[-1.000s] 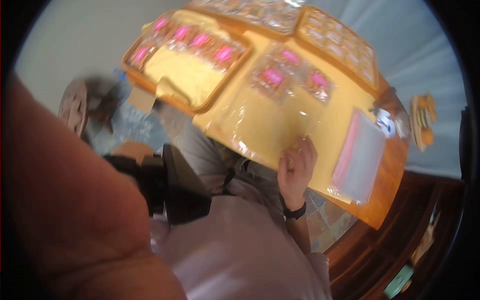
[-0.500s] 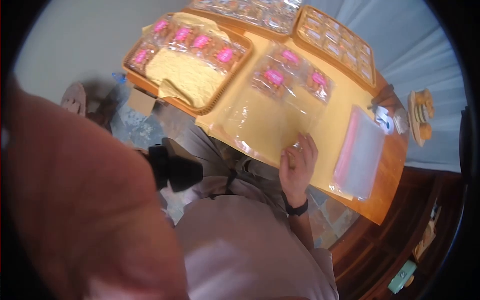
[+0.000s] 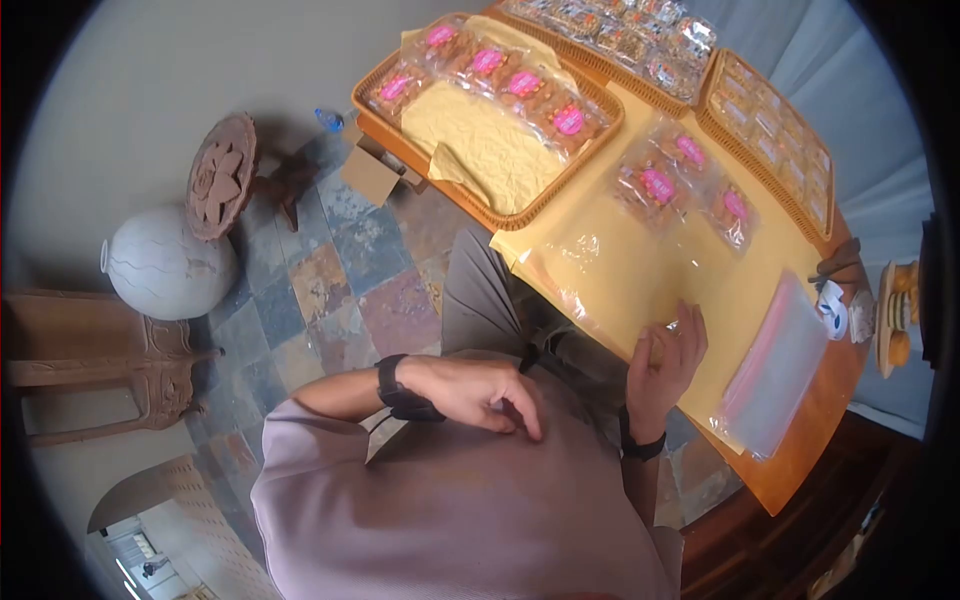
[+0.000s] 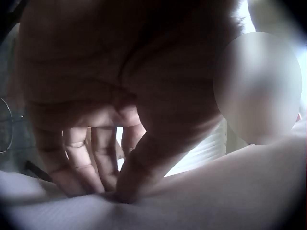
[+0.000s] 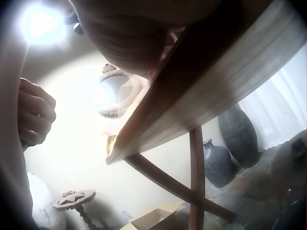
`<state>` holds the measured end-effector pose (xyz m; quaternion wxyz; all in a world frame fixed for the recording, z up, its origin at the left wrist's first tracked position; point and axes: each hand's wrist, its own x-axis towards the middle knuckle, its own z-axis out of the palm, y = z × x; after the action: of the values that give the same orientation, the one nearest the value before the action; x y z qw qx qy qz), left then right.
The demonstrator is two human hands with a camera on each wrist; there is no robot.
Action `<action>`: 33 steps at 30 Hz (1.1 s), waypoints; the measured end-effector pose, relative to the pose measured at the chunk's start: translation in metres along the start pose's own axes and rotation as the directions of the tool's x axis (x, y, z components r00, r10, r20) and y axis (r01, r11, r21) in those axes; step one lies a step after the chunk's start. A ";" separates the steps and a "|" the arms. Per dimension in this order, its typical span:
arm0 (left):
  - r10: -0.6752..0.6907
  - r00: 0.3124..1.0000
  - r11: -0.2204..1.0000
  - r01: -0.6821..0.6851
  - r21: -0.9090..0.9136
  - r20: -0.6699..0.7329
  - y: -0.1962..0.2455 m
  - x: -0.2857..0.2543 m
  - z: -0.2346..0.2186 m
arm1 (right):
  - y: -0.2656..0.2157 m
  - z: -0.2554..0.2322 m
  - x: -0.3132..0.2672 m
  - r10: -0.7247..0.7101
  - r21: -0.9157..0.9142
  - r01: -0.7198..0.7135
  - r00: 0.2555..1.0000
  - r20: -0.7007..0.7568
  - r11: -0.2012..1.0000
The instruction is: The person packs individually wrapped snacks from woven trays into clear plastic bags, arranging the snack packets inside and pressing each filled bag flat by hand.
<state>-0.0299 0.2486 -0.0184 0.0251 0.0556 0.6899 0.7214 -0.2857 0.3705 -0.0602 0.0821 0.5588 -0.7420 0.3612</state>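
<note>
My left hand (image 3: 470,393) is at the front of the light mauve shirt (image 3: 440,500). In the left wrist view, its thumb and fingertips (image 4: 127,184) come together on the shirt cloth (image 4: 230,191), which puckers where they pinch it. My right hand (image 3: 672,360) rests at the near table edge with loosely bent fingers and nothing gripped. Just beyond its fingertips lies a clear plastic bag (image 3: 600,265) on yellow paper. Past that bag are several clear packs of brown food (image 3: 655,187) with pink labels.
A wicker tray (image 3: 520,215) with more pink-labelled packs stands at the table's left. Two more trays of packs, one a wicker tray (image 3: 768,185), sit at the back. A stack of clear bags (image 3: 775,375) lies right, near a white tape roll (image 3: 830,308). An open cardboard box (image 3: 370,175) is below the table.
My left arm, earlier large and close to the camera, has come down to the shirt front. The view has swung left, showing more floor. The right hand stays at the table edge.
</note>
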 end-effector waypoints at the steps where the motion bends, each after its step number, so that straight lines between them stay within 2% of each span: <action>1: -0.070 0.998 0.996 0.070 -0.059 0.005 -0.007 -0.001 0.003 | 0.000 -0.001 -0.001 -0.007 -0.002 0.007 1.000 0.005 1.000; 2: -0.138 0.990 0.984 0.139 -0.112 0.015 -0.011 -0.002 0.004 | 0.001 -0.001 0.000 -0.015 -0.003 0.015 1.000 0.004 1.000; 3: -0.135 0.991 0.984 0.136 -0.116 0.014 -0.010 -0.002 0.004 | 0.001 -0.001 0.001 -0.016 -0.006 0.016 1.000 0.008 1.000; 5: -0.237 0.971 0.969 0.236 -0.073 -0.004 -0.004 -0.001 0.007 | 0.000 -0.002 0.001 -0.019 -0.004 0.019 1.000 0.009 1.000; 9: -0.280 0.960 0.959 0.279 -0.049 -0.016 0.003 -0.002 0.000 | 0.002 -0.001 0.001 -0.028 -0.016 0.028 0.999 0.017 0.999; 11: -0.353 0.921 0.935 0.351 0.042 0.164 0.006 -0.004 -0.011 | 0.001 -0.001 0.001 -0.037 -0.016 0.037 0.999 0.019 0.999; 12: -0.349 0.923 0.937 0.348 0.034 0.164 0.003 -0.004 -0.014 | 0.001 -0.003 0.001 -0.038 -0.018 0.039 0.999 0.026 0.999; 14: -0.206 0.978 0.971 0.199 0.133 0.040 -0.005 -0.005 -0.022 | 0.001 -0.001 0.002 -0.037 -0.014 0.038 0.999 0.029 0.999; 15: -0.185 0.973 0.960 0.209 0.187 -0.140 -0.003 0.003 -0.029 | 0.000 0.000 0.001 -0.039 -0.008 0.039 0.998 0.039 0.999; 17: -0.089 0.933 0.945 0.190 0.266 -0.350 0.007 0.017 -0.040 | 0.000 -0.001 0.003 -0.056 -0.031 0.056 0.998 0.020 0.998; 18: -0.091 0.931 0.943 0.195 0.270 -0.354 0.006 0.020 -0.040 | -0.001 0.001 0.004 -0.059 -0.024 0.059 0.998 0.018 0.998; 20: -0.095 0.980 0.954 0.141 0.265 -0.177 0.006 0.023 -0.038 | -0.001 0.000 0.003 -0.051 -0.039 0.051 0.999 0.010 0.998; 21: -0.097 0.979 0.953 0.143 0.267 -0.181 0.023 0.023 -0.044 | 0.000 0.001 0.003 -0.053 -0.035 0.053 0.999 0.009 0.998; 23: -0.125 0.907 0.922 0.256 0.290 -0.402 0.061 0.014 -0.070 | -0.001 0.001 0.003 -0.054 -0.063 0.054 0.999 0.007 0.997; 24: 0.019 0.844 0.899 0.221 0.379 -0.536 0.060 0.007 -0.091 | 0.000 0.001 0.002 -0.059 -0.059 0.059 0.998 0.009 0.997; 25: 0.173 0.750 0.859 0.202 0.471 -0.638 0.060 -0.001 -0.116 | 0.001 0.002 0.002 -0.061 -0.055 0.062 0.998 0.007 0.997; 27: 0.082 0.476 0.850 0.426 0.311 -0.876 0.081 -0.015 -0.163 | 0.003 0.000 0.001 -0.068 -0.047 0.068 0.998 0.003 0.997; 28: 0.187 0.434 0.668 0.601 0.438 -0.881 0.076 -0.032 -0.196 | 0.003 0.000 0.001 -0.067 -0.044 0.067 0.998 0.000 0.997; 29: 0.297 0.415 0.434 0.743 0.509 -0.860 0.067 -0.048 -0.228 | 0.002 0.001 0.001 -0.065 -0.042 0.065 0.998 -0.004 0.997; 31: 0.261 0.345 0.138 0.911 0.388 -0.902 0.060 -0.061 -0.265 | 0.001 0.000 0.001 -0.062 -0.044 0.061 0.998 -0.009 0.997; 33: 0.263 0.346 0.127 0.913 0.388 -0.901 0.042 -0.072 -0.293 | 0.000 -0.001 0.002 -0.058 -0.048 0.057 0.998 -0.013 0.997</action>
<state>0.0097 -0.0525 0.0082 -0.1524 -0.5084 0.8473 0.0177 -0.2862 0.3695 -0.0584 0.1111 0.5752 -0.7334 0.3448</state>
